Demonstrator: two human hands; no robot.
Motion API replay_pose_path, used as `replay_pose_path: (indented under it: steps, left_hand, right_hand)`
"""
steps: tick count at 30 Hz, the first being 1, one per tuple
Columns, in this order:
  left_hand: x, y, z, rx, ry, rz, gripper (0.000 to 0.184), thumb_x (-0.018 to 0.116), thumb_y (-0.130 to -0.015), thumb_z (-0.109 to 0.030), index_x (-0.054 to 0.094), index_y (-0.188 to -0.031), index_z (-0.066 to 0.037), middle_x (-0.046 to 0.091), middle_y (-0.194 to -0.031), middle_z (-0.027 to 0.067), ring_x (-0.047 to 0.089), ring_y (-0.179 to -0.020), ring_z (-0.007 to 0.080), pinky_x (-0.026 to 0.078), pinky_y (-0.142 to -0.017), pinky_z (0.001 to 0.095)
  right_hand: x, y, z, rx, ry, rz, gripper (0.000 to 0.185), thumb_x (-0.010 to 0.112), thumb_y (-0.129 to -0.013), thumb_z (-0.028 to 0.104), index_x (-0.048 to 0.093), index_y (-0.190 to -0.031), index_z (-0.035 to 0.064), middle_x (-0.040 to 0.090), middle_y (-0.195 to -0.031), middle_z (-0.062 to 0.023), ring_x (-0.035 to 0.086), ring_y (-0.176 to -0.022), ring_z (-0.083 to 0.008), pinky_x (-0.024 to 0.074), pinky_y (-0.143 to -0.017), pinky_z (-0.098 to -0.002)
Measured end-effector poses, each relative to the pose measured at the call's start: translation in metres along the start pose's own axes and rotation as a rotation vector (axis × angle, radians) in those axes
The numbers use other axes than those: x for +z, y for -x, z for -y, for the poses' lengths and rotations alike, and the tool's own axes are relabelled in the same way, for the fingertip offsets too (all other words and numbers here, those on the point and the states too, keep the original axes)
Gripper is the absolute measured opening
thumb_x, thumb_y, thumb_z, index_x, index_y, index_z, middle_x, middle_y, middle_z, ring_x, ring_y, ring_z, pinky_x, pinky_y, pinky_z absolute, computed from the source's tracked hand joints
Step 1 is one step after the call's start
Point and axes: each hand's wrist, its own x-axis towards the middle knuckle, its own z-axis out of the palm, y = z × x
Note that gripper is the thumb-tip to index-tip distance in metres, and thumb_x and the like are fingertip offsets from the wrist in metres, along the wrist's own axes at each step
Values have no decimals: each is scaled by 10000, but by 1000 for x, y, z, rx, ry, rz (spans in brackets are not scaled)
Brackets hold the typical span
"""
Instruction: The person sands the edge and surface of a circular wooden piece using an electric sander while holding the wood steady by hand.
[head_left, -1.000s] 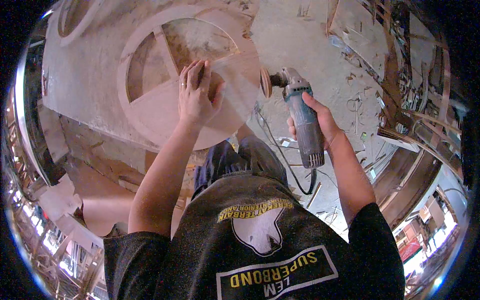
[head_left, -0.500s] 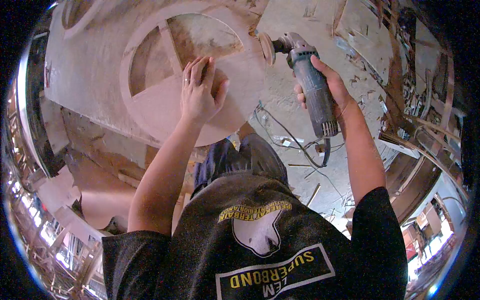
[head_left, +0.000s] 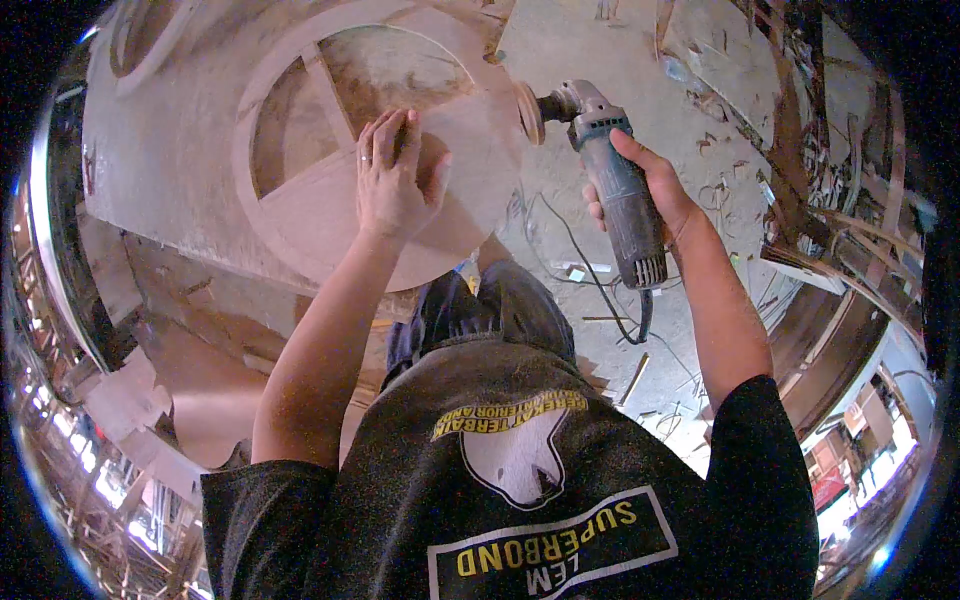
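Note:
My right hand point(head_left: 655, 185) is wrapped round the body of an angle grinder point(head_left: 622, 190) with a worn blue and black casing. The sanding disc point(head_left: 530, 113) on its head stands upright at the right edge of a round wooden panel point(head_left: 440, 220); whether it touches the edge, I cannot tell. My left hand point(head_left: 392, 180) lies on the panel, fingers stretched out beside the cut-out opening, thumb apart. A narrow wooden bar point(head_left: 329, 95) divides that opening in two.
Beneath the panel is a large dusty board point(head_left: 190, 180). Another ring-shaped wooden piece point(head_left: 178, 45) lies at its far left corner. The grinder's cord point(head_left: 600, 290) loops over the concrete floor point(head_left: 690, 110). Scrap wood strips point(head_left: 860, 240) are piled on the right.
The grinder and my right hand have shifted slightly left and nearer to me. The left hand keeps its place on the panel. The view has tilted a little.

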Motion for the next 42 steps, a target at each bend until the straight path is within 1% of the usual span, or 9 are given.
replay_pose_path:
  steps: [3,7,12,16,27,34,37,38,42]
  left_hand:
    - [8,-5,4,7,-29,6,676,774,-891,-293,559,-1454,15,509,-1449,192,461,-1390,405,345,-1213,562]
    - [22,-14,4,12,-17,1,677,775,-891,-293,554,-1459,3,503,-1441,194,463,-1379,411,344,-1210,568]
    - [48,-23,7,40,-9,-32,669,761,-898,-309,560,-1451,9,503,-1420,200,466,-1366,416,346,-1205,569]
    - [64,-36,11,41,-41,29,656,739,-910,-326,573,-1435,31,502,-1425,207,464,-1360,426,343,-1206,560]
    - [102,-85,15,-24,-26,161,696,674,-966,-416,555,-1461,60,485,-1503,227,396,-1431,438,289,-1243,529]
    - [122,-108,17,1,-62,118,704,647,-986,-468,570,-1463,44,482,-1515,209,396,-1440,418,246,-1264,539]
    - [118,-97,13,20,-76,109,692,640,-990,-466,577,-1463,35,486,-1516,205,401,-1441,405,235,-1268,542]
    - [116,-98,13,15,-88,114,689,640,-989,-465,579,-1462,33,487,-1516,206,403,-1441,401,232,-1269,544]
    - [112,-99,8,-24,-64,118,702,651,-976,-463,571,-1469,31,495,-1508,206,413,-1434,396,226,-1264,557]
  right_hand:
    - [-6,-3,-7,-27,-7,21,703,671,-920,680,611,-1178,29,702,-828,-124,717,-651,-227,611,-585,-385]
    - [-11,-7,-16,16,-90,-2,684,663,-924,683,619,-1141,36,703,-829,-124,714,-649,-229,606,-582,-377]
    - [-17,-9,-36,-40,-118,-21,675,657,-927,686,626,-1117,40,708,-836,-129,709,-643,-235,605,-594,-385]
    - [-25,-22,-53,-42,-195,-81,652,658,-932,675,634,-1113,49,711,-840,-132,707,-642,-242,606,-607,-393]
    - [-18,-39,-88,-81,-474,-97,662,631,-955,669,626,-1184,48,716,-868,-143,719,-673,-249,606,-619,-403]
    - [-21,-48,-115,-85,-518,-72,673,634,-950,671,622,-1176,38,717,-871,-148,720,-679,-263,603,-619,-415]
    - [-16,-35,-124,-71,-572,-149,691,622,-955,674,620,-1190,24,715,-862,-152,714,-670,-268,595,-606,-414]
    - [-15,-34,-120,-71,-588,-162,693,618,-958,673,620,-1192,21,714,-856,-152,713,-668,-266,592,-602,-413]
    - [-37,-37,-84,-233,-493,-36,698,598,-973,669,617,-1199,9,706,-829,-153,711,-655,-262,585,-582,-410]
